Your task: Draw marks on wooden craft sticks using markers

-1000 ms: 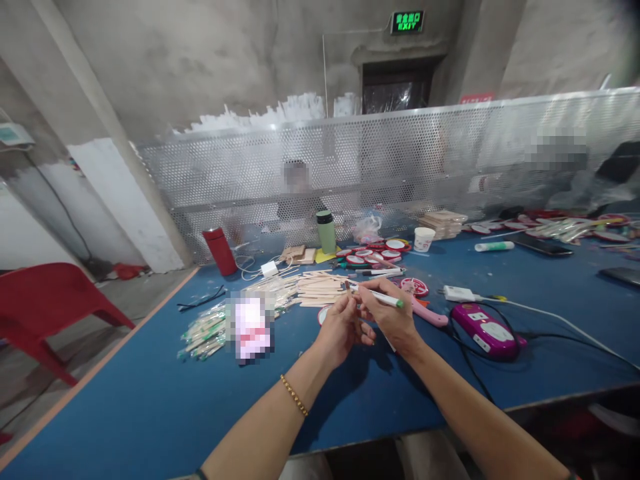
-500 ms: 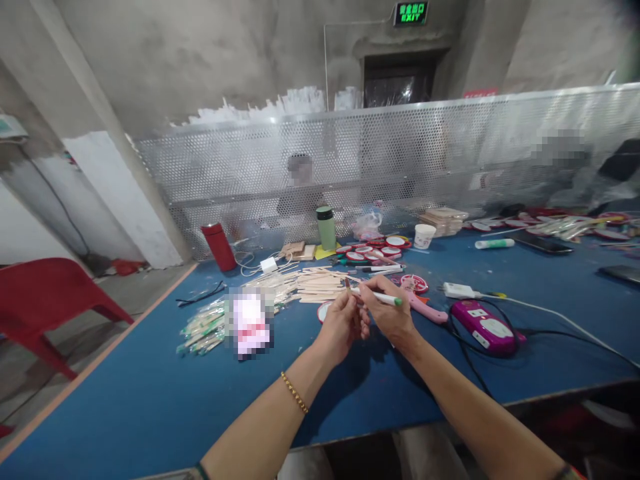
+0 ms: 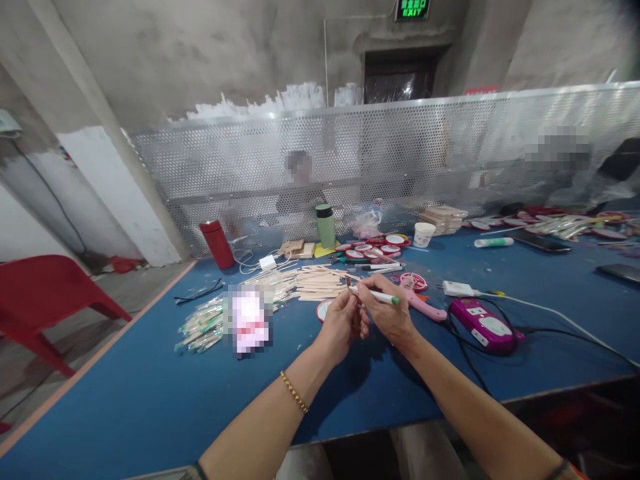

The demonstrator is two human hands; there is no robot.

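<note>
My right hand [image 3: 391,313] is closed on a white pen with a green end [image 3: 377,297], its tip pointing left. My left hand [image 3: 341,322] is closed on a small thin stick [image 3: 348,283] that pokes up beside the pen tip. Both hands hover close together above the blue table [image 3: 150,393]. Just beyond them lies a pile of flat wooden sticks [image 3: 315,283]. A round red-and-white badge [image 3: 324,309] peeks out from behind my left hand.
Wrapped sticks [image 3: 203,325] lie at the left. A pink glue gun [image 3: 425,308], a purple power strip [image 3: 483,323] and cables sit at the right. Red bottle [image 3: 217,244], green bottle [image 3: 326,227], paper cup [image 3: 424,235], badges [image 3: 373,251] stand before a perforated metal screen [image 3: 400,160]. Red chair [image 3: 45,300] left.
The hands stay together on the pen and stick, shifted only slightly up in the picture as the head camera tilted down a little.
</note>
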